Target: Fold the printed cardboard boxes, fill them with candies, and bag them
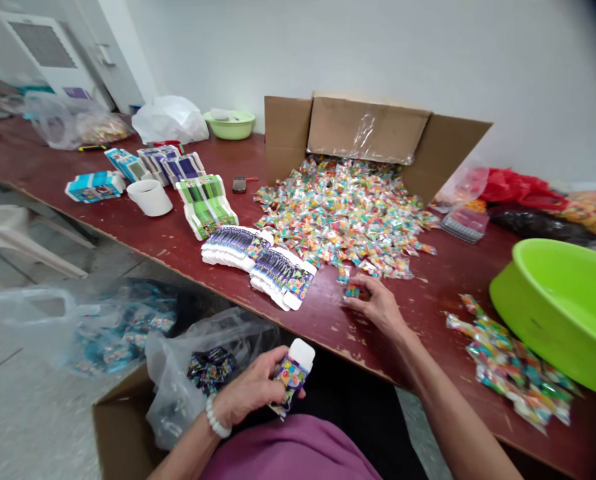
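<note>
My left hand is closed round a small purple and white printed card box, held over my lap below the table edge. My right hand reaches onto the dark red table and pinches a small colourful candy packet at the near edge of a big heap of such packets. The heap spills out of an opened cardboard box. Two stacks of flat purple and white card boxes lie just left of my right hand.
A lime green basin stands at the right, with several packets before it. Green and blue card stacks, a white cup and a phone lie to the left. Below the table sit a carton with a clear bag and another bag.
</note>
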Action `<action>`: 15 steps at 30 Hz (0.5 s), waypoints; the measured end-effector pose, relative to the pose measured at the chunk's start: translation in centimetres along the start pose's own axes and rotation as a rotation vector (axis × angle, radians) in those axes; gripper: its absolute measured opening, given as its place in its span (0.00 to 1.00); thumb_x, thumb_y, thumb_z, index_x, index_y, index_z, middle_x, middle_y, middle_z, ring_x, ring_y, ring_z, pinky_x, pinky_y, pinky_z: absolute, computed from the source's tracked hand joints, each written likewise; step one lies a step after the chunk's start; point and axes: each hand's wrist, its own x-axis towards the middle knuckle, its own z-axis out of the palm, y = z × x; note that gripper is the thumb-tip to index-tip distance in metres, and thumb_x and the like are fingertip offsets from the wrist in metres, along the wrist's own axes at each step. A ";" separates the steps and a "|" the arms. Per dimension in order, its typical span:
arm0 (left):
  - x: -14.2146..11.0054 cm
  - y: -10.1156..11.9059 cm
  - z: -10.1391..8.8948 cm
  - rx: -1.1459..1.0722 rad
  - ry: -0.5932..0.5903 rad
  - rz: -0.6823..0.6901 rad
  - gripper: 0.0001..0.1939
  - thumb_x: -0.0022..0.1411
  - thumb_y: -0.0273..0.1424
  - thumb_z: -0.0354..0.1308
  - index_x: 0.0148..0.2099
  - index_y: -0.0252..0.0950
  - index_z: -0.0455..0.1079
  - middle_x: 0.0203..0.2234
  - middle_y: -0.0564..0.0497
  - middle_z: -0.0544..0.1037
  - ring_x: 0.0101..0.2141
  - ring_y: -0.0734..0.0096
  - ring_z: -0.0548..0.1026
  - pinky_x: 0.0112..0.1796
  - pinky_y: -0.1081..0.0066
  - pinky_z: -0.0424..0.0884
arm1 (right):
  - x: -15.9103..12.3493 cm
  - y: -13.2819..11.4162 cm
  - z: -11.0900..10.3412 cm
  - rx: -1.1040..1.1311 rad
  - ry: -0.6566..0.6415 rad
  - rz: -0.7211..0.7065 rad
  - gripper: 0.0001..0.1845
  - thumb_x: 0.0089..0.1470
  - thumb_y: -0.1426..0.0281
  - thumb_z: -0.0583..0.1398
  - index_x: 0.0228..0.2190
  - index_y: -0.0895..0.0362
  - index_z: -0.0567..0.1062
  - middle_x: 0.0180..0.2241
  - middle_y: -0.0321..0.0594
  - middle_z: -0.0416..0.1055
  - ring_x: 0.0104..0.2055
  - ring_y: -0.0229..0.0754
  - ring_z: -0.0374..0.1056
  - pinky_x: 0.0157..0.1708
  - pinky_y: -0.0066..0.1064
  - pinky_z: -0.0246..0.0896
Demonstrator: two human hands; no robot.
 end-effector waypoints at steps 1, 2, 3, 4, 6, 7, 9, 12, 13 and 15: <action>0.2 0.4 0.4 -0.022 0.001 0.014 0.22 0.42 0.23 0.56 0.45 0.34 0.68 0.33 0.49 0.78 0.36 0.66 0.76 0.30 0.75 0.64 | -0.1 0.0 -0.2 0.019 -0.011 0.005 0.24 0.51 0.59 0.65 0.49 0.53 0.74 0.49 0.44 0.74 0.48 0.50 0.72 0.47 0.39 0.66; 0.5 0.7 0.8 -0.042 0.001 0.024 0.23 0.42 0.23 0.57 0.44 0.34 0.68 0.32 0.49 0.78 0.34 0.67 0.76 0.30 0.75 0.65 | -0.1 0.0 -0.4 0.034 -0.028 0.007 0.24 0.52 0.58 0.64 0.50 0.54 0.74 0.48 0.44 0.74 0.47 0.49 0.72 0.46 0.38 0.66; 0.7 0.9 1.1 -0.064 -0.003 0.032 0.23 0.42 0.23 0.57 0.45 0.34 0.68 0.31 0.49 0.78 0.33 0.67 0.76 0.30 0.74 0.66 | -0.1 0.0 -0.5 0.044 -0.047 0.006 0.23 0.53 0.58 0.64 0.49 0.54 0.75 0.47 0.43 0.75 0.46 0.49 0.72 0.45 0.37 0.66; 0.9 0.9 1.3 -0.092 -0.012 0.040 0.23 0.44 0.24 0.59 0.46 0.34 0.67 0.31 0.49 0.78 0.31 0.68 0.77 0.30 0.74 0.67 | -0.1 -0.2 -0.6 0.049 -0.064 0.003 0.22 0.54 0.58 0.63 0.48 0.54 0.75 0.46 0.43 0.75 0.46 0.49 0.72 0.45 0.37 0.66; 1.4 0.7 1.8 -0.154 -0.034 0.051 0.22 0.50 0.29 0.62 0.48 0.34 0.65 0.31 0.49 0.78 0.28 0.69 0.77 0.30 0.72 0.69 | -0.1 -0.6 -0.6 0.041 -0.074 0.010 0.19 0.55 0.60 0.63 0.46 0.54 0.76 0.46 0.44 0.76 0.49 0.51 0.70 0.47 0.39 0.64; 1.6 0.6 2.0 -0.178 -0.041 0.057 0.21 0.53 0.33 0.63 0.49 0.34 0.65 0.31 0.49 0.78 0.27 0.69 0.77 0.29 0.72 0.69 | 0.0 -0.8 -0.5 0.031 -0.063 0.023 0.18 0.54 0.61 0.63 0.46 0.54 0.77 0.47 0.46 0.75 0.52 0.54 0.68 0.47 0.41 0.63; 2.0 0.3 2.3 -0.202 -0.036 0.065 0.22 0.57 0.40 0.63 0.48 0.34 0.64 0.31 0.48 0.78 0.26 0.70 0.78 0.28 0.73 0.68 | 0.1 -1.3 -0.2 0.012 -0.026 0.062 0.20 0.50 0.65 0.65 0.46 0.54 0.77 0.48 0.49 0.75 0.54 0.59 0.66 0.48 0.46 0.60; 2.3 0.2 2.5 -0.213 0.014 0.056 0.25 0.56 0.44 0.65 0.48 0.34 0.64 0.33 0.47 0.79 0.24 0.72 0.77 0.26 0.75 0.67 | 0.2 -2.1 0.0 0.029 0.024 0.117 0.20 0.48 0.68 0.65 0.46 0.54 0.77 0.41 0.47 0.77 0.48 0.60 0.69 0.47 0.49 0.59; 2.3 0.3 2.5 -0.212 0.038 0.057 0.25 0.56 0.43 0.65 0.48 0.34 0.64 0.34 0.47 0.79 0.23 0.73 0.77 0.25 0.75 0.67 | 0.2 -2.4 -0.2 0.049 0.038 0.131 0.18 0.50 0.67 0.64 0.45 0.55 0.77 0.37 0.46 0.78 0.45 0.59 0.71 0.46 0.49 0.59; 2.3 0.5 2.5 -0.194 0.102 0.088 0.24 0.55 0.42 0.66 0.47 0.34 0.65 0.35 0.47 0.78 0.24 0.74 0.76 0.24 0.76 0.68 | -0.2 -3.4 -0.6 0.110 0.060 0.150 0.14 0.54 0.63 0.61 0.42 0.55 0.78 0.34 0.43 0.78 0.39 0.53 0.73 0.44 0.45 0.61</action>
